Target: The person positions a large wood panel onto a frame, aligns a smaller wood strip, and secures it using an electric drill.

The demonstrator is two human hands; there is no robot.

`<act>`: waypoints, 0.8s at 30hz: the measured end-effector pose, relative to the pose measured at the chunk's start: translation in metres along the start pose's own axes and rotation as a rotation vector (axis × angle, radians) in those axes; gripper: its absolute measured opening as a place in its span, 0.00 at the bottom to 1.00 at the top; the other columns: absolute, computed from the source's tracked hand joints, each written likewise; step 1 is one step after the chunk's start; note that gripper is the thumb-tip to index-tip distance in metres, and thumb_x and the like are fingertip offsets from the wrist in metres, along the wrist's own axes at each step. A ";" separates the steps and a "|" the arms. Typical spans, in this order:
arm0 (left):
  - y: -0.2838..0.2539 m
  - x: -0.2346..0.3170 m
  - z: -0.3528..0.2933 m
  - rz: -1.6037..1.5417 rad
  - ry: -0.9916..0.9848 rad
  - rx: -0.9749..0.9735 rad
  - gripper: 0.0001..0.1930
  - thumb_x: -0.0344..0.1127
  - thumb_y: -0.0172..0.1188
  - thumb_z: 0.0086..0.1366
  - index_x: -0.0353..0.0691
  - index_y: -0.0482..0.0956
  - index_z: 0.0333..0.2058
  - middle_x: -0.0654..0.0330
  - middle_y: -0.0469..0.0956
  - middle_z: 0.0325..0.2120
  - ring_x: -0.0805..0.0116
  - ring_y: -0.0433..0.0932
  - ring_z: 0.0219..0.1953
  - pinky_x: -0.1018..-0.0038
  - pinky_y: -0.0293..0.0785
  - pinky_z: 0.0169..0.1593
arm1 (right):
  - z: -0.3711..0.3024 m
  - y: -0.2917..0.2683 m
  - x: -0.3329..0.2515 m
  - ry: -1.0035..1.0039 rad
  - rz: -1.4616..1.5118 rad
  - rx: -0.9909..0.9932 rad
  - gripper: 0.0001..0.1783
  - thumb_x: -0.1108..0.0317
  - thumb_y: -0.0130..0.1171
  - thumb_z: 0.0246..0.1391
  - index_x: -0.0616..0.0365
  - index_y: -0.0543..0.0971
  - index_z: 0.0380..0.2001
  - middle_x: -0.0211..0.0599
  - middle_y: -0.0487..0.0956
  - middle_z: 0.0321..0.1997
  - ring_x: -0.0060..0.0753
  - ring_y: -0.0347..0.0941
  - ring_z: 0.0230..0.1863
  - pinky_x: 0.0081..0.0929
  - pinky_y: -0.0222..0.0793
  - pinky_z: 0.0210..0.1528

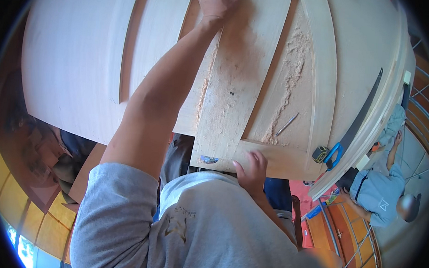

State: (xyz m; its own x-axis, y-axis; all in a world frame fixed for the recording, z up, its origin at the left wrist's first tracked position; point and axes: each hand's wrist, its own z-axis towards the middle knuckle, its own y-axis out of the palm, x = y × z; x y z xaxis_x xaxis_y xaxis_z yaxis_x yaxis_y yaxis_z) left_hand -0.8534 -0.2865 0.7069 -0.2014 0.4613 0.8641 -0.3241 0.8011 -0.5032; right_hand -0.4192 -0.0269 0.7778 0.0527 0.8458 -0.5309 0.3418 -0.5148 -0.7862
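Observation:
A pale wooden plank (243,48), dusted with wood shavings, lies lengthwise before me on a broad wooden surface (78,44). My left arm stretches far forward, and my left hand (218,2) is closed like a fist at the plank's left side. The top edge of the picture cuts that hand off, so whatever it holds is hidden. At the plank's near end my right hand (252,171) rests on the wood with thumb and fingers apart. A blue patch (208,159) marks the plank just left of it. Shavings (287,79) form a ridge farther right.
A slim pencil-like tool (287,124) lies among the shavings. Toward the right edge are a tape measure (320,154) and a handsaw (356,122) with a blue handle. Long wooden strips (381,113) line that edge. Beyond it a person in a grey shirt (379,191) bends near metal railings.

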 end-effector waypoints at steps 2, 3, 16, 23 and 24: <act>0.005 -0.009 0.003 0.015 0.031 -0.011 0.17 0.48 0.63 0.70 0.40 0.87 0.44 0.43 0.88 0.37 0.42 0.88 0.44 0.54 0.82 0.50 | -0.041 0.010 0.007 0.485 0.277 -0.019 0.23 0.54 0.74 0.58 0.60 0.81 0.48 0.49 0.80 0.53 0.49 0.79 0.54 0.46 0.75 0.56; 0.009 -0.012 0.004 0.029 0.045 -0.014 0.17 0.48 0.62 0.71 0.40 0.86 0.46 0.44 0.88 0.37 0.43 0.88 0.43 0.53 0.83 0.49 | -0.056 0.009 0.004 0.844 0.440 -0.132 0.20 0.53 0.71 0.63 0.59 0.81 0.46 0.48 0.81 0.49 0.46 0.81 0.51 0.44 0.78 0.55; 0.022 -0.034 0.006 -0.002 0.091 0.116 0.11 0.48 0.68 0.66 0.48 0.87 0.36 0.54 0.86 0.34 0.50 0.86 0.37 0.58 0.81 0.43 | -0.115 0.100 0.045 1.241 1.803 0.035 0.36 0.44 0.54 0.74 0.51 0.62 0.75 0.41 0.67 0.76 0.47 0.62 0.77 0.54 0.60 0.79; 0.025 -0.035 0.010 -0.020 0.073 0.119 0.11 0.48 0.69 0.66 0.48 0.88 0.35 0.55 0.87 0.32 0.52 0.87 0.35 0.59 0.82 0.42 | -0.111 0.105 0.043 1.164 1.815 0.105 0.32 0.52 0.52 0.76 0.50 0.60 0.75 0.44 0.67 0.75 0.53 0.63 0.76 0.61 0.61 0.77; 0.024 -0.035 0.009 -0.019 0.063 0.112 0.12 0.48 0.69 0.66 0.47 0.88 0.36 0.55 0.87 0.32 0.53 0.88 0.35 0.60 0.82 0.42 | -0.111 0.105 0.043 1.152 1.832 0.112 0.30 0.54 0.52 0.77 0.48 0.60 0.75 0.44 0.67 0.75 0.55 0.63 0.75 0.65 0.61 0.76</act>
State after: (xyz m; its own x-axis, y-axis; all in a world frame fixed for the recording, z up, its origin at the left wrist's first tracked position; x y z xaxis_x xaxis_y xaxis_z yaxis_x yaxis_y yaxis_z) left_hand -0.8625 -0.2870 0.6643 -0.1371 0.4724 0.8706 -0.4296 0.7636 -0.4820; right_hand -0.2766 -0.0294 0.7073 0.5734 -0.8014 -0.1701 -0.7742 -0.5979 0.2074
